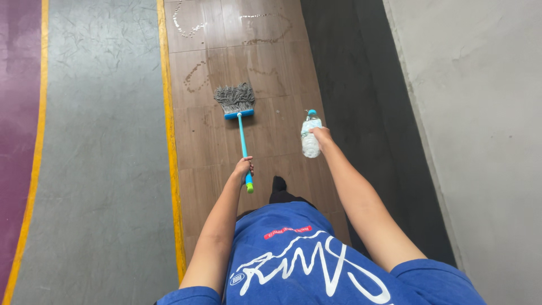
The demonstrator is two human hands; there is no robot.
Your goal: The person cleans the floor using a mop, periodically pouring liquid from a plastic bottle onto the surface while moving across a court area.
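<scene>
My left hand grips the lower end of a light blue mop handle with a green tip. The mop's grey stringy head and blue bracket rest on the brown wood-look floor ahead of me. My right hand holds a clear plastic water bottle with a blue cap, upright, out in front at arm's length. My dark shoe tip shows below, between the two arms.
Wet streaks and puddle outlines mark the brown floor strip beyond the mop. A yellow line borders it on the left, then grey flooring. A dark strip and a grey wall run along the right.
</scene>
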